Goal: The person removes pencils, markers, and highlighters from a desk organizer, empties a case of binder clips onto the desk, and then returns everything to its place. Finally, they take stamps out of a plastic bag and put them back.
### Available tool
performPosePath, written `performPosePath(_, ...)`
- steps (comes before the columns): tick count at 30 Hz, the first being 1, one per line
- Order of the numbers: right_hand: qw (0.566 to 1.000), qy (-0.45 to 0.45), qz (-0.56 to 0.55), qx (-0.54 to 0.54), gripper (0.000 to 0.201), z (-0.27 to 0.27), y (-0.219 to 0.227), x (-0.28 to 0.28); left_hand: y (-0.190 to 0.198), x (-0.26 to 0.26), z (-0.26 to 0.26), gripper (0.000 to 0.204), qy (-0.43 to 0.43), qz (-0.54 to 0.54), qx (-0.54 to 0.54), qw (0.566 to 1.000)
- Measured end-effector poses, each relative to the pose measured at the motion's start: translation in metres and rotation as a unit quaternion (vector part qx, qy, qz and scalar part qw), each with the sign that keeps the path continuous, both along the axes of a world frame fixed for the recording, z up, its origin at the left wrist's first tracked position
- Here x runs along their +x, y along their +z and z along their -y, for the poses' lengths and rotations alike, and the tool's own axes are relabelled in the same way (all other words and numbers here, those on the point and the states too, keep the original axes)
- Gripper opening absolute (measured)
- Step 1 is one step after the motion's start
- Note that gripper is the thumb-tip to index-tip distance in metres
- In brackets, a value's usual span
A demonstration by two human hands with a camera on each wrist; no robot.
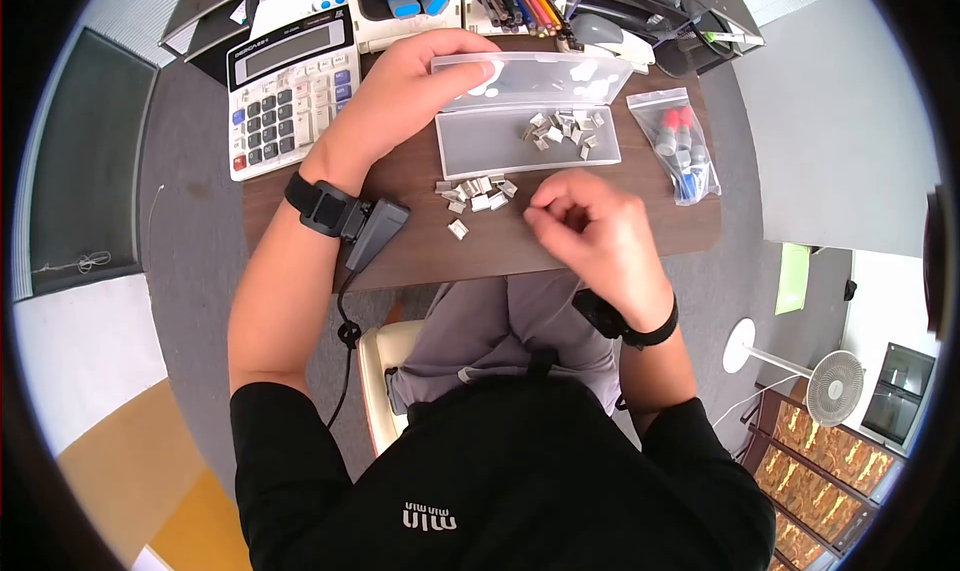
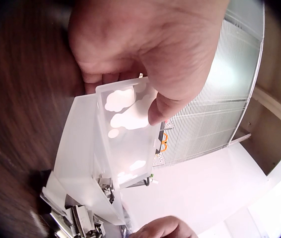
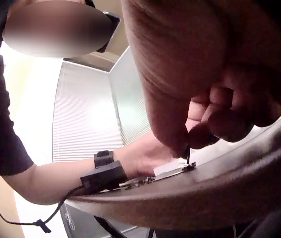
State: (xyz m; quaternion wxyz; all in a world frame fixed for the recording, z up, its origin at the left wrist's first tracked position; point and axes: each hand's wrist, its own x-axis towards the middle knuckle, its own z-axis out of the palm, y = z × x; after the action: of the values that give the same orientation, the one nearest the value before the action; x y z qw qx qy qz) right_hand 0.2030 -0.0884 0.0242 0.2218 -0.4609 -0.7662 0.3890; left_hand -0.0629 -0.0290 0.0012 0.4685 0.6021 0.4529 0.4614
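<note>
Head view shows us our left hand (image 1: 410, 86) at the left end of a translucent plastic case (image 1: 480, 143), gripping its raised lid (image 1: 545, 79) with the thumb on the inner face. From the left wrist camera we see the same grip close up, the lid tilted up from the case along its long side.

Inside the case, toward its right end, we see a loose scatter of small silver metal clips (image 1: 555, 134). More of them, a second group of clips (image 1: 480, 202), lie on the brown counter (image 1: 420, 256) just in front of the case, with a single clip (image 1: 458, 229) a little nearer to us.

Our right hand (image 1: 600, 233) is just right of that second group, its thumb and index finger brought narrowly together. In the right wrist view a thin dark piece (image 3: 188, 154) shows at their tips; we cannot tell whether they pinch it or it stands behind them.

Left of the case we have a desktop calculator (image 1: 285, 91); to the right, a clear zip bag (image 1: 650, 103) holds small bottles, two with red caps. Beyond the case we find coloured pencils (image 1: 535, 1) and a white stapler (image 1: 612, 37).
</note>
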Motion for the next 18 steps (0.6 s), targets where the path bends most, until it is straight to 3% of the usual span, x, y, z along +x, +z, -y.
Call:
performPosePath(2, 0.989, -0.073, -0.112, 0.055, 0.015, -0.004, -0.008, 0.001, -0.004, 0.001, 0.003, 0.028, -0.005, 0.007, 0.0, 1.0)
performPosePath(4, 0.984, -0.118, -0.101, 0.084, 0.018, -0.007, 0.003, -0.005, -0.003, 0.002, 0.003, 0.027, 0.006, 0.016, -0.009, 1.0)
performPosePath(6, 0.989, -0.077, -0.08, 0.095, 0.021, -0.003, -0.006, -0.007, -0.003, 0.001, 0.002, 0.028, -0.001, 0.009, -0.002, 1.0)
performPosePath(8, 0.981, 0.064, -0.041, 0.176, 0.023, -0.004, -0.014, -0.007, -0.004, 0.001, 0.001, 0.028, 0.006, -0.009, 0.006, 1.0)
performPosePath(18, 0.986, 0.045, 0.021, 0.162, 0.017, 0.001, -0.013, -0.006, -0.003, 0.001, 0.002, 0.028, 0.008, -0.018, 0.014, 1.0)
